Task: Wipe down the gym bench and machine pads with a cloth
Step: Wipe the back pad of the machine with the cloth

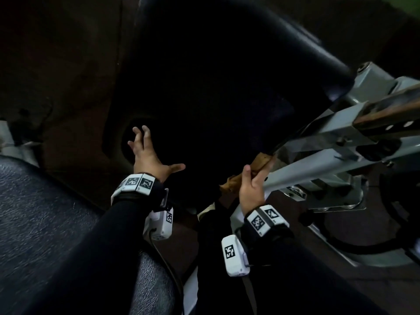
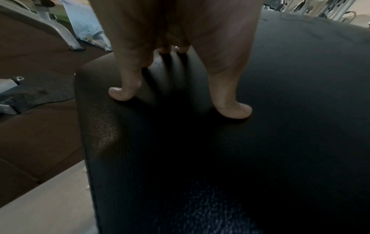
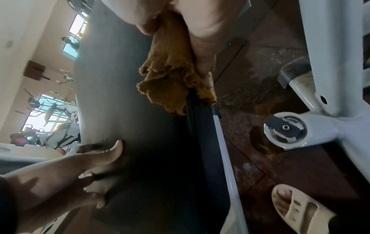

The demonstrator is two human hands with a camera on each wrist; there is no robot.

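Note:
A large black padded bench pad [image 1: 216, 87] fills the middle of the head view. My left hand [image 1: 147, 153] is spread open, its fingertips [image 2: 120, 95] pressing on the pad [image 2: 220, 158] near its left edge. My right hand [image 1: 252, 180] grips a mustard-yellow cloth [image 1: 259, 162] and holds it against the pad's right edge, by the grey frame. In the right wrist view the cloth [image 3: 170, 79] hangs bunched under my fingers, against the pad's side [image 3: 120, 95], with the left hand [image 3: 80, 166] lower down on the same pad.
A grey metal machine frame [image 1: 341, 142] with bolts and tubes runs along the right of the pad. Another textured dark pad [image 1: 45, 223] lies at lower left. The floor is dark brown matting [image 3: 260, 79]. My foot in a beige slide sandal [image 3: 296, 210] stands beside the frame.

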